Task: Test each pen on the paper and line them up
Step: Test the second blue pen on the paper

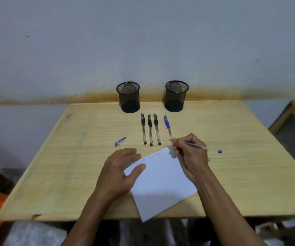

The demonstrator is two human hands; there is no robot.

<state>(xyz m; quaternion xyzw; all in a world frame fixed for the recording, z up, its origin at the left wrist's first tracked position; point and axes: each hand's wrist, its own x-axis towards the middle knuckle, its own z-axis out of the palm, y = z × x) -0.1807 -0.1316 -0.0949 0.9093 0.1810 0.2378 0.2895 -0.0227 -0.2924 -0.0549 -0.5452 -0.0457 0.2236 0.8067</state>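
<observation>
Right hand (190,155): fingers pinched together on an uncapped blue pen (203,148), writing grip, barrel running out to the right, blue end farthest right. Tip points left, just beyond the far right corner of the paper (160,181); whether it touches the table cannot be told.

Left hand (121,172): fingers loosely spread, holding nothing, lying on the near left part of the sheet with the thumb on the paper.

Paper: white, turned at an angle, near corner hanging over the near table edge. Small faint scribbles along its far edge.

Beyond the paper: three black pens (150,129) capped, side by side, nearly parallel, caps to the far side. Just right of them a capped blue pen (168,126), slightly tilted, its near end by the right hand's fingers.

Loose blue cap (120,141) lies left of the row, apart.

Far edge of wooden table (54,166): two black mesh cups (129,97), upright, well apart.
</observation>
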